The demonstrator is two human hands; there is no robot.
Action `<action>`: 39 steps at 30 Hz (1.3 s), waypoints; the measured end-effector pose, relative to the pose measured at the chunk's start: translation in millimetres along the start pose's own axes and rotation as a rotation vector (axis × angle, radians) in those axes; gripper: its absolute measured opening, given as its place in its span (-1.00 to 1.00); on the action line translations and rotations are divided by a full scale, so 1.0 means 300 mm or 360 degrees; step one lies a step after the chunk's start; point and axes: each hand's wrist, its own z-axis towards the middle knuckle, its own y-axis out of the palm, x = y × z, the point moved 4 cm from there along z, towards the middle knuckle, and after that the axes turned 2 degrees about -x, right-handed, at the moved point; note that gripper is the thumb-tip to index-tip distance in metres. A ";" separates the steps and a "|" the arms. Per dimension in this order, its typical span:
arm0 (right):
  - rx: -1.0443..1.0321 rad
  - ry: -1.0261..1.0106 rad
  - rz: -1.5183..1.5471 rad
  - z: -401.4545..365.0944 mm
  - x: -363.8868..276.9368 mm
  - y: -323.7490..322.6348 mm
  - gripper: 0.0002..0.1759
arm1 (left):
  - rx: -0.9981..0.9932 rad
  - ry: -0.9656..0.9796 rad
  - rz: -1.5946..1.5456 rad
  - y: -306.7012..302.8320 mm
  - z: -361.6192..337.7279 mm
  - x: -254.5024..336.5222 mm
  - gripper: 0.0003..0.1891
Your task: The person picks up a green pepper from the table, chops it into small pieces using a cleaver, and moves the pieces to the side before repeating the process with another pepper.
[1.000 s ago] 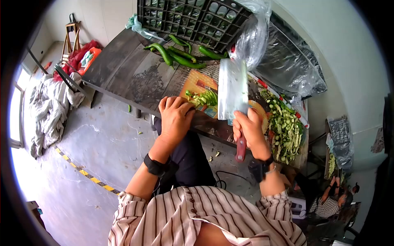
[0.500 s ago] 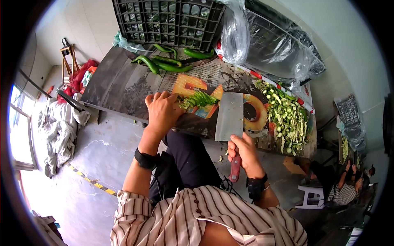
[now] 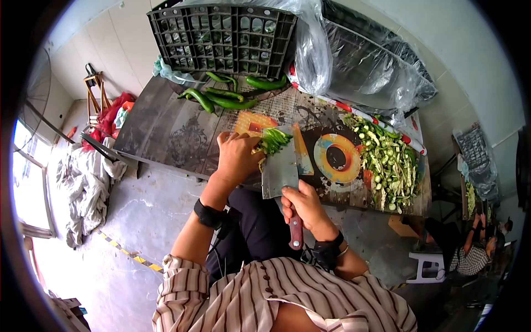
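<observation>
Green peppers [image 3: 274, 139] against left fingers [image 3: 246, 143], beside cleaver [image 3: 280, 169]

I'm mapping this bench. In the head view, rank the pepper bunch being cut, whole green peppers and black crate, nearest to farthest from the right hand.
From the right hand, gripping the cleaver:
1. Pepper bunch, just ahead, under the left hand.
2. Whole green peppers, farther back-left.
3. Black crate, rearmost.
</observation>
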 end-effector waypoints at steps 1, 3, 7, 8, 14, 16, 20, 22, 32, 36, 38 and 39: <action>0.0000 -0.0007 -0.0003 0.000 0.000 0.000 -0.88 | 0.0006 0.0005 0.0000 0.006 -0.004 0.004 -0.68; 0.0002 -0.0019 0.0042 -0.002 0.001 -0.006 -0.88 | 0.0073 -0.0037 -0.0113 0.011 -0.011 0.011 -0.68; -0.0016 -0.0043 0.0030 -0.007 0.005 -0.007 -0.93 | 0.0194 -0.0045 -0.0243 -0.001 -0.021 0.055 -0.65; -0.0010 -0.0065 0.0069 -0.002 0.010 -0.010 -0.92 | 0.0196 -0.0058 -0.0237 -0.002 -0.021 0.070 -0.65; -0.0077 -0.0084 0.0185 -0.004 0.011 -0.020 -0.90 | 0.0266 -0.0037 -0.0138 0.008 -0.030 0.134 -0.49; -0.0075 -0.0055 0.0247 -0.011 0.010 -0.024 -0.90 | 0.0294 -0.0022 -0.0170 0.007 -0.028 0.151 -0.48; -0.0038 -0.0048 0.0242 -0.034 -0.011 -0.028 -0.90 | 0.0276 -0.0027 -0.0183 -0.008 -0.040 0.168 -0.40; -0.0040 -0.0052 0.0280 -0.038 -0.010 -0.033 -0.91 | 0.0331 -0.0025 -0.0129 -0.013 -0.048 0.157 -0.38; -0.0064 -0.0045 0.0328 -0.058 -0.010 -0.083 -0.87 | 0.0631 -0.0283 -0.0010 -0.047 -0.097 -0.026 -0.49; -0.0036 -0.0023 0.0239 -0.085 -0.089 -0.103 -0.90 | 0.0646 -0.0307 -0.0037 -0.034 -0.104 -0.041 -0.52; -0.0010 -0.0133 0.0090 -0.103 -0.203 -0.088 -0.85 | 0.0599 -0.0286 -0.0027 -0.035 -0.100 -0.033 -0.55; -0.0054 -0.0185 0.0017 -0.107 -0.295 -0.075 -0.79 | 0.0624 -0.0273 -0.0045 -0.036 -0.095 -0.032 -0.55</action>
